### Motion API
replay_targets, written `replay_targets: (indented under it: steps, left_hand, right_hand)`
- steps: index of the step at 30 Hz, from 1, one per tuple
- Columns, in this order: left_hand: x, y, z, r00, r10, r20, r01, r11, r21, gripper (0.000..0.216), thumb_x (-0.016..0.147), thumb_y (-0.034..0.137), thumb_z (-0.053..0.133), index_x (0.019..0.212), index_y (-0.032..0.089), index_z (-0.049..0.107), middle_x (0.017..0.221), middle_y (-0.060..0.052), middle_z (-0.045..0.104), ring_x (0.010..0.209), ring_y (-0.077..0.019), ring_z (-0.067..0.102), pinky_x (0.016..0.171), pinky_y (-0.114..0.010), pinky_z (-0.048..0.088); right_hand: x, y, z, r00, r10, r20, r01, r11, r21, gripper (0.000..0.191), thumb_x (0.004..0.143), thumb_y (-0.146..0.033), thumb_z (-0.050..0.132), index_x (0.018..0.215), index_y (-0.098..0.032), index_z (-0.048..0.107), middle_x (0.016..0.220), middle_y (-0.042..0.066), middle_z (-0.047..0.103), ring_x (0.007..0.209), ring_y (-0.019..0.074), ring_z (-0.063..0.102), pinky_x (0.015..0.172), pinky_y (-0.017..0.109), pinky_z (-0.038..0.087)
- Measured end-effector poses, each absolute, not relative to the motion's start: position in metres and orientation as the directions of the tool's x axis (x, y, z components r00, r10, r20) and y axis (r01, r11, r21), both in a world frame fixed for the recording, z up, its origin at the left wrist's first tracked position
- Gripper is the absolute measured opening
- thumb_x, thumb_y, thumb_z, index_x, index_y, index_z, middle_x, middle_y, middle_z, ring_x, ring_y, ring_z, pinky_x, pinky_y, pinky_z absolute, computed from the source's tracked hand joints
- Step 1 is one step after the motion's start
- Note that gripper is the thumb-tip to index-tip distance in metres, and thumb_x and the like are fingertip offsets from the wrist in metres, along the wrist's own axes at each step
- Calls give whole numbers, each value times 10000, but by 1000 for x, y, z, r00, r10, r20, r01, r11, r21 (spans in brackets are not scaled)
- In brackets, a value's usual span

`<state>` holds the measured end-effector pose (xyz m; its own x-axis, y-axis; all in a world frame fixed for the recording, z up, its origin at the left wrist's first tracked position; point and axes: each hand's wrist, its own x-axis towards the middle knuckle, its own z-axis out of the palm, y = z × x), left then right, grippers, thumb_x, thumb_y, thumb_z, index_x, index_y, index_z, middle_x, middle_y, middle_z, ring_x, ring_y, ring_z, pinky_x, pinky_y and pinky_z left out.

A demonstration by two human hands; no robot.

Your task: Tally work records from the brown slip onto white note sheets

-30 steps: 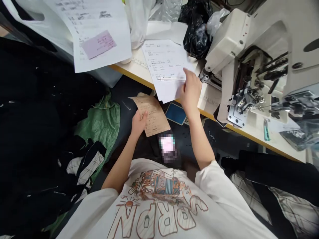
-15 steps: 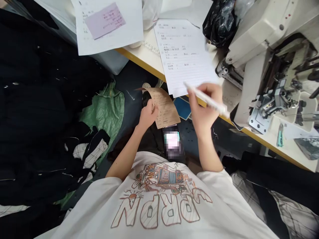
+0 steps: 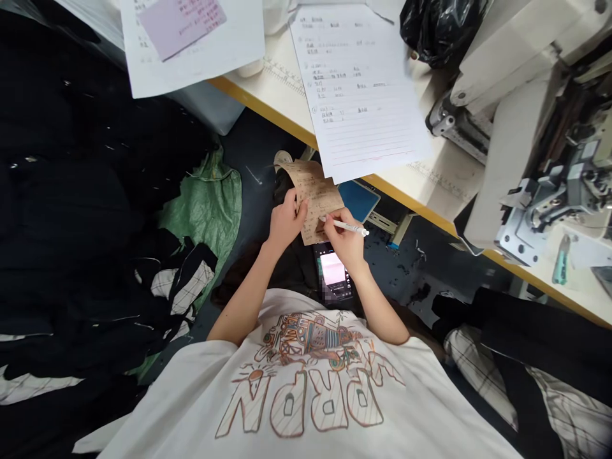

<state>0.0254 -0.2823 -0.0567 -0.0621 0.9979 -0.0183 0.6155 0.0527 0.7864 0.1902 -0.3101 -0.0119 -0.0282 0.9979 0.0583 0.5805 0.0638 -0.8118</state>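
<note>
My left hand (image 3: 287,221) is closed on the left edge of a curved brown sheet of paper (image 3: 313,185) covered in handwriting. In my right hand (image 3: 347,245) is a white pen (image 3: 351,226), its tip at the lower right part of the brown paper. A phone (image 3: 335,274) with a lit screen lies at my lap, below the paper and partly behind my right hand. Beyond my hands, a lined white sheet (image 3: 363,143) with handwriting rests on the table and hangs slightly over its edge.
The yellow-edged table (image 3: 272,118) carries a sewing machine (image 3: 521,223), teal thread snips (image 3: 561,260) and a black plastic bag (image 3: 437,32). A purple note (image 3: 179,29) lies on another white sheet (image 3: 191,70). Dark garments (image 3: 71,223) and a green sack (image 3: 215,197) fill the left side.
My right hand with the pen has moved from over the lined white sheet down and left to the brown paper. My left hand keeps its hold; the view has shifted a little.
</note>
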Motion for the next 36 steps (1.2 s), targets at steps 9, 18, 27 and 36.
replay_targets:
  steps: [9, 18, 27, 36]
  left_hand:
    - [24, -283, -56, -43, 998, -43, 617, 60, 785, 306, 961, 378, 464, 1181, 191, 565, 634, 23, 588, 538, -180, 554, 572, -264, 336]
    - [23, -282, -57, -51, 998, -48, 593, 69, 802, 349, 953, 385, 468, 1215, 176, 566, 661, 10, 603, 568, -187, 561, 589, -267, 327]
    - [23, -283, -58, -65, 997, -52, 575, 79, 814, 335, 953, 377, 491, 1200, 167, 577, 644, 16, 595, 557, -181, 547, 593, -269, 322]
    - [20, -294, -62, -163, 966, -199, 115, 219, 969, 303, 965, 428, 516, 1124, 180, 588, 1017, -56, 722, 884, -190, 686, 769, -267, 501]
  right_hand:
    - [192, -311, -22, -1, 994, 105, 514, 90, -853, 221, 945, -396, 529, 804, -228, 551, 704, -19, 606, 655, 134, 571, 655, 262, 426]
    - [195, -299, -28, 58, 991, 124, 571, 69, -818, 183, 920, -324, 546, 767, -226, 528, 689, -25, 554, 650, 134, 525, 640, 265, 393]
    - [193, -298, -24, 92, 992, 82, 588, 12, -809, 171, 881, -292, 565, 728, -224, 525, 665, -35, 551, 641, 130, 520, 633, 265, 382]
    - [207, -309, -9, 117, 981, 154, 514, 73, -855, 225, 957, -436, 556, 944, -224, 630, 814, -1, 634, 680, 127, 566, 633, 264, 445]
